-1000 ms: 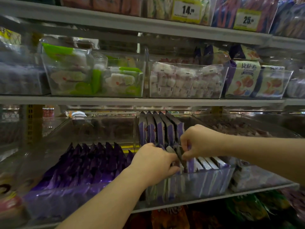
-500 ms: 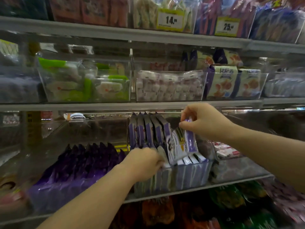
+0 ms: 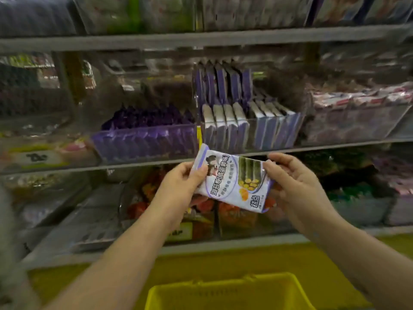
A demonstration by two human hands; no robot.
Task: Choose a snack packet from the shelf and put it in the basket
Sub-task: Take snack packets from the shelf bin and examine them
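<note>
Snack packet (image 3: 232, 181) pinched at both short edges, left hand (image 3: 178, 186) and right hand (image 3: 297, 186), tilted, clear of the shelf edge (image 3: 335, 145) behind. Yellow basket (image 3: 223, 291) rim below the hands, open space between.

Below the snack packet (image 3: 232, 182), held sideways between the left hand (image 3: 178, 186) and the right hand (image 3: 297, 184), open air runs straight down to the yellow basket (image 3: 223, 291), whose mouth faces up with nothing over it. The two forearms slant in from either side and leave a clear gap between them above the basket. Behind the hands the way forward is closed: the shelf edge (image 3: 312, 146) crosses just behind the packet, and the clear bin (image 3: 250, 130) above it stands packed tight with upright packets. The lower shelf (image 3: 223, 247) juts out near the basket's far rim.
</note>
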